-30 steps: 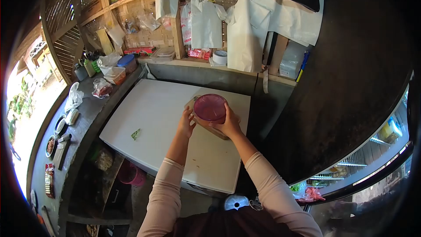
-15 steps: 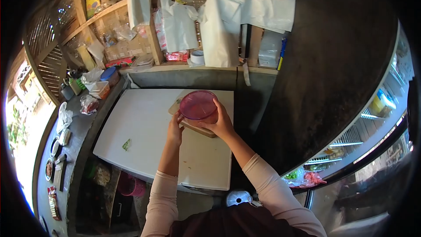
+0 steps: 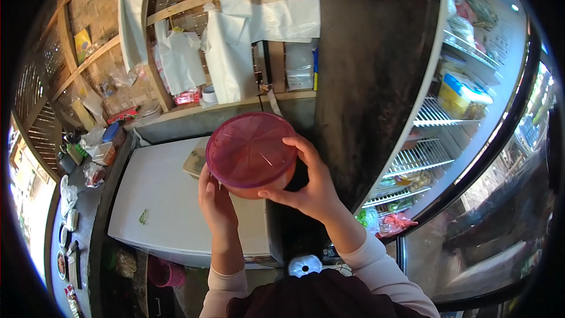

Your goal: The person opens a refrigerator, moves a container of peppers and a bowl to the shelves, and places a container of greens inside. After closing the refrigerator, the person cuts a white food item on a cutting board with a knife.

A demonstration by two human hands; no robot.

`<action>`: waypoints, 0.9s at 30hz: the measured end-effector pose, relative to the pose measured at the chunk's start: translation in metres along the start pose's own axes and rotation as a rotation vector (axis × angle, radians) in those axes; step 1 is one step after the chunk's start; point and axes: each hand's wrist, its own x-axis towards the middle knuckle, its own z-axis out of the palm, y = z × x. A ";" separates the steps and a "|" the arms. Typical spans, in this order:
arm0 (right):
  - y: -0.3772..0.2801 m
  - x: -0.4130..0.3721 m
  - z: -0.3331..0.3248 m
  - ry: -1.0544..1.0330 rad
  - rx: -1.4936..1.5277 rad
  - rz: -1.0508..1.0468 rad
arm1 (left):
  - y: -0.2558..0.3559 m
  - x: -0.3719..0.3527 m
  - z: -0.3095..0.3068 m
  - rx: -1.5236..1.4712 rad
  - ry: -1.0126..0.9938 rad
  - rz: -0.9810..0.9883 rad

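A round plastic food container (image 3: 252, 152) with a see-through pinkish-purple lid is held up in front of me, above the white freezer top (image 3: 159, 194). My left hand (image 3: 219, 206) grips its left side from below. On the opposite side, my right hand (image 3: 309, 185) has its fingers at the lid's rim and the thumb low on the wall. What is inside cannot be made out through the lid. Partly hidden behind it, a flat rectangular container (image 3: 195, 162) lies on the white top.
To the right stands an open fridge (image 3: 426, 109) with wire shelves, a yellow tub with a blue lid (image 3: 465, 97) and bagged food. A dark counter (image 3: 76, 206) with bags and dishes runs along the left. White plastic bags (image 3: 229, 59) hang on the wall.
Both hands have lifted the round container off the white top, nearer to me. The view has turned right, showing more of the open fridge.
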 end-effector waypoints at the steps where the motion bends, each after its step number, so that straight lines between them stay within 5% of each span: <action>1: -0.011 -0.004 -0.014 -0.006 -0.010 0.012 | 0.003 -0.007 0.008 -0.006 -0.008 -0.004; 13: -0.074 -0.063 -0.157 0.125 -0.084 0.078 | -0.009 -0.093 0.112 -0.058 -0.208 0.095; 27: -0.072 -0.113 -0.270 0.287 -0.145 0.182 | -0.031 -0.115 0.205 -0.020 -0.585 -0.137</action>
